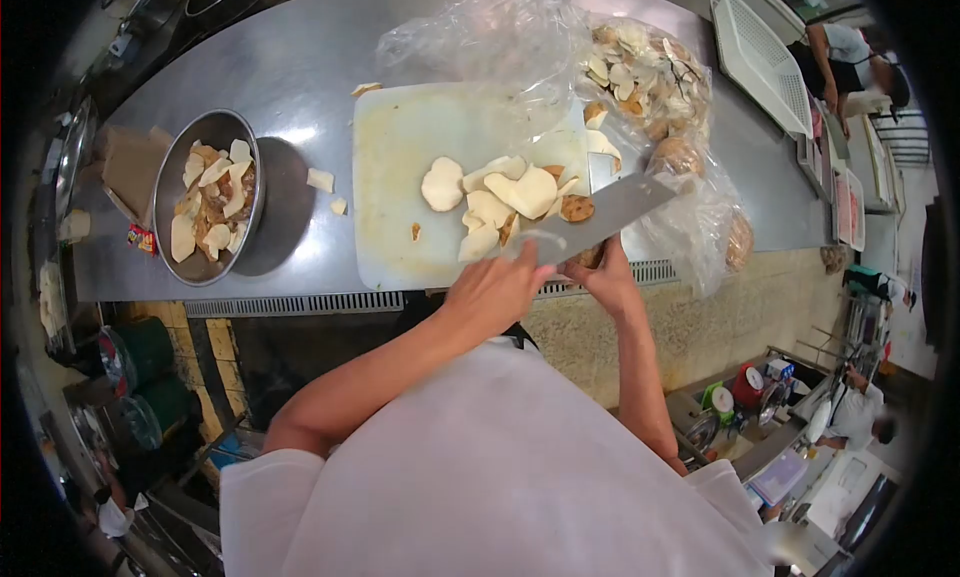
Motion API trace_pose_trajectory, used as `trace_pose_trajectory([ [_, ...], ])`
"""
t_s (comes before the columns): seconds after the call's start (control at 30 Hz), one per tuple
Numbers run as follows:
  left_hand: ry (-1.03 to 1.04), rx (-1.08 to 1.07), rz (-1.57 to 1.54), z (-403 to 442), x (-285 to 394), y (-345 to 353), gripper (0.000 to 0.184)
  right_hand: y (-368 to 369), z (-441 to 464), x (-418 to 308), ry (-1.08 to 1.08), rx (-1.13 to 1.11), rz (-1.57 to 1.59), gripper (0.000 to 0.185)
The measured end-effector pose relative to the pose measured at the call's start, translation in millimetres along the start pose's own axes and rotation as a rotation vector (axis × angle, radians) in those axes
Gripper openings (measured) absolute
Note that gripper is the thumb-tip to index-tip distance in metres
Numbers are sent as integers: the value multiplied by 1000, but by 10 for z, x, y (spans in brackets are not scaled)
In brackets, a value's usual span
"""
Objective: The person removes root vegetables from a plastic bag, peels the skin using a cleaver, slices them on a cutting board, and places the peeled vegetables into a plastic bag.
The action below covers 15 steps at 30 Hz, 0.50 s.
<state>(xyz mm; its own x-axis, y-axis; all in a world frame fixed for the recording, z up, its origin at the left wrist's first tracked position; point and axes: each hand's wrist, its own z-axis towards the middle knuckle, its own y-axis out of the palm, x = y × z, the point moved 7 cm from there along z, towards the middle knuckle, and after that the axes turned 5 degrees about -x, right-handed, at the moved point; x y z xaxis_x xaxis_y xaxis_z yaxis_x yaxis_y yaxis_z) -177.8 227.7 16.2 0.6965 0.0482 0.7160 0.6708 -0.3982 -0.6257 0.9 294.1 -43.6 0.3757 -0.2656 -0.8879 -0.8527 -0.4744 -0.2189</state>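
Observation:
My left hand (497, 295) is closed at the near end of a broad-bladed kitchen knife (625, 203); the handle is hidden in the grip. The blade reaches right, over the edge of a white cutting board (400, 247). Under the blade, my right hand (612, 282) grips a brown-skinned piece of food (590, 256), mostly covered by the fingers. On the board lie several pale peeled slices (525, 191) and a rounder pale piece (441, 184). A brown chunk (577, 209) rests beside the blade. I cannot tell what kind of food it is.
Left on the steel table (310, 97) stands a metal bowl (251, 247) of pale and brown pieces. Clear plastic bags (490, 42) lie behind the board, with peelings (640, 72) to the right. A white basket (760, 62) sits far right. Other people work beyond.

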Motion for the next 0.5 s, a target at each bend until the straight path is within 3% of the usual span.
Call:
trace_pose_trajectory([
  [0.23,-74,-75,-23,-395,4,-56,41,-4,-39,-6,9,34,-48,105],
  [0.33,-75,-13,-98,-93,-53,-94,45,44,-72,-14,-41,22,-60,110],
  [0.4,-138,-91,-304,209,-119,-47,52,24,-106,-5,-63,12,-80,113],
  [0.5,-43,-42,-337,-147,-108,-254,57,12,-60,30,-79,-17,-92,118],
])
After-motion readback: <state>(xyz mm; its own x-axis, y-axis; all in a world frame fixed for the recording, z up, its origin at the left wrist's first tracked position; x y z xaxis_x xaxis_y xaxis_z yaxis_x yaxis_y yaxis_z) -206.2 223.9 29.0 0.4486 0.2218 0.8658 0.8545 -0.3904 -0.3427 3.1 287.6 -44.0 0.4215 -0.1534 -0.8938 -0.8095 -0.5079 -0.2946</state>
